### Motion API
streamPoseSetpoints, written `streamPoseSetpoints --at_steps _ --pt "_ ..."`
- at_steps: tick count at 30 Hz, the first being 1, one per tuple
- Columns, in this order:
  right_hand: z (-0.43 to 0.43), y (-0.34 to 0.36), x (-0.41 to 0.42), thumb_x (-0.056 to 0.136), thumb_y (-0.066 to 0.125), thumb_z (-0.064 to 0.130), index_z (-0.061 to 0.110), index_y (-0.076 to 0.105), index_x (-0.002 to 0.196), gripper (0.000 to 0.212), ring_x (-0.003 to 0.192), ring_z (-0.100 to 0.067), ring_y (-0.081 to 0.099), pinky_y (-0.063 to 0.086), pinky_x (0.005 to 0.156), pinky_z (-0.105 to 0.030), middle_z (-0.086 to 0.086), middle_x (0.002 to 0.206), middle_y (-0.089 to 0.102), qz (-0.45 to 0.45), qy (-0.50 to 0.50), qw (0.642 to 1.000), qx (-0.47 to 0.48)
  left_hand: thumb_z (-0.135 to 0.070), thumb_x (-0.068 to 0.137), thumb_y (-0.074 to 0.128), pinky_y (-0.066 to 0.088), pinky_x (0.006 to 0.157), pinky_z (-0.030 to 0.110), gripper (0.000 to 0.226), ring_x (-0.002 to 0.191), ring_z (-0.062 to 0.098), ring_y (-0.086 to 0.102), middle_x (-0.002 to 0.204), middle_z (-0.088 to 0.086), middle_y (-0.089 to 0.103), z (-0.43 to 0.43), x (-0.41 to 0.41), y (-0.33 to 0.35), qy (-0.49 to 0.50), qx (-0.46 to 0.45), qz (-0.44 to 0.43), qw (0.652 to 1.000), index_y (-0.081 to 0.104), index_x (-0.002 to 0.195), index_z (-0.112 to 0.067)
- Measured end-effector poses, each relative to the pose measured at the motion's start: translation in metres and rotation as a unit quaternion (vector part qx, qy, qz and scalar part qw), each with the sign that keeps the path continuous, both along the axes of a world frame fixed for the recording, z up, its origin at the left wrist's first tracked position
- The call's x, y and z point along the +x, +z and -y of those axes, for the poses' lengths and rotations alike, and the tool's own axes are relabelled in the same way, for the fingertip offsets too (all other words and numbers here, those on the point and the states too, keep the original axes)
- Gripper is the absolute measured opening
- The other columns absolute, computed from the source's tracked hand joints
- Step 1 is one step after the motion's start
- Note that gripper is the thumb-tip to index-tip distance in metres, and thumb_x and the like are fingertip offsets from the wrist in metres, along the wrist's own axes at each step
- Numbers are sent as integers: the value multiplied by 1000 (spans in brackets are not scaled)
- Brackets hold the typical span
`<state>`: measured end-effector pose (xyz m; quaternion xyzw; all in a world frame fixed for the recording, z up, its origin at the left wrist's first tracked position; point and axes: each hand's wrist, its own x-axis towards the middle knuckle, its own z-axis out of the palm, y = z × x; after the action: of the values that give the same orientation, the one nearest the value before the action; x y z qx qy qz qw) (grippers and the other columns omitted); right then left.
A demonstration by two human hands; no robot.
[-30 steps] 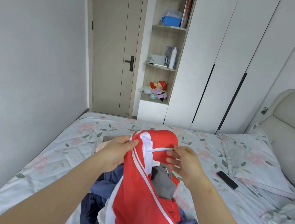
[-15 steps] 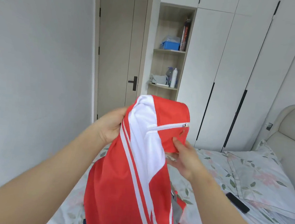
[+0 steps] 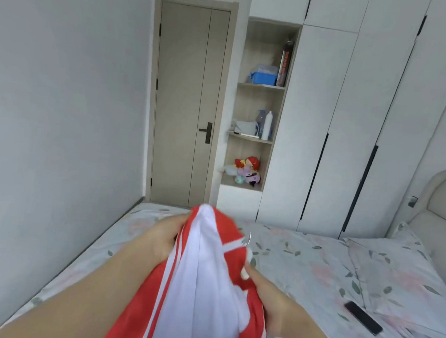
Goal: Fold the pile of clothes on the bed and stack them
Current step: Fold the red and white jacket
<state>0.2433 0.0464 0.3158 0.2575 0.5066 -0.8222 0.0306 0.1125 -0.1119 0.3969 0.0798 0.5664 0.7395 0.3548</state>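
Flowery sheets cover the bed [image 3: 302, 268]. Over the bed, the left hand [image 3: 163, 240] grips the red and white clothing [image 3: 203, 274] near its top, and the right hand [image 3: 272, 306] grips it lower down.

red garment [image 3: 202, 279] lowered, right hand [image 3: 277, 309] gripping lower

Arms forward; left hand [image 3: 163, 240], right hand [image 3: 272, 302] grip garment [image 3: 202, 279].

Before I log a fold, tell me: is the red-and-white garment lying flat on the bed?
No, the left hand and right hand hold the red-and-white garment bunched up above the bed.
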Motion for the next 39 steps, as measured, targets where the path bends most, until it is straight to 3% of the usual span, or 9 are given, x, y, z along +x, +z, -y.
streamPoseSetpoints --at_steps 4,8,11,17,21,27,30,34,39 --pt "-3 17 12 75 67 8 -2 66 112 38 89 -26 71 56 67 -29 -18 106 70 -24 36 998 54 -18 97 52 55 80 38 30 93 30 66 108 21 68 17 -23 -38 73 -99 -18 992 62 115 5" --pt "-18 68 4 77 63 -7 -6 62 110 33 81 -25 71 59 66 -31 -19 99 71 -125 -18 980 150 -13 100 42 54 67 25 28 72 18 66 95 16 70 33 -34 -24 74 -97 -132 984 67 93 -2" --pt "-29 89 0 75 64 1 0 63 107 32 76 -21 70 58 65 -27 -12 90 72 -228 -98 956 156 -14 100 41 42 43 15 27 51 9 55 71 6 62 39 -51 -3 138 -73 -221 963 64 86 -6" --pt "-31 60 0 92 61 19 2 71 97 21 79 -25 70 55 74 -31 -15 94 73 -49 -68 950 302 -11 96 48 52 59 27 25 64 21 64 75 10 70 41 -49 -9 78 -122 -149 978 65 81 -3" --pt "-32 88 -3 95 54 22 10 67 92 18 71 -18 69 54 71 -28 -6 82 74 -112 -126 966 195 -69 70 62 53 77 33 64 86 23 70 93 7 74 39 -42 -1 -6 -93 -122 988 68 100 -12" --pt "-36 134 10 95 53 27 13 66 89 20 63 -12 70 57 62 -24 -2 75 74 -188 -140 958 164 -39 76 74 48 70 34 35 75 22 58 81 7 62 35 -42 18 -31 -185 -408 894 60 89 -10" --pt "-40 142 19 94 54 25 12 67 92 18 71 -15 69 57 67 -25 -5 85 74 -240 -146 940 194 -24 93 59 54 75 35 25 78 25 65 88 11 70 43 -51 23 11 -84 -356 931 64 100 0" --pt "-40 119 21 94 57 21 7 65 77 23 66 -18 61 50 71 -29 -11 80 69 -126 -161 911 357 -26 94 57 50 71 32 32 76 22 59 84 11 63 47 -53 12 -53 -234 -390 889 62 99 5" --pt "-38 112 39 99 47 25 10 63 85 26 68 -14 62 51 64 -25 -3 79 69 -127 -166 915 344 -20 97 50 57 72 29 20 79 17 68 101 10 70 45 -42 -3 -86 -62 -211 972 66 102 -9"
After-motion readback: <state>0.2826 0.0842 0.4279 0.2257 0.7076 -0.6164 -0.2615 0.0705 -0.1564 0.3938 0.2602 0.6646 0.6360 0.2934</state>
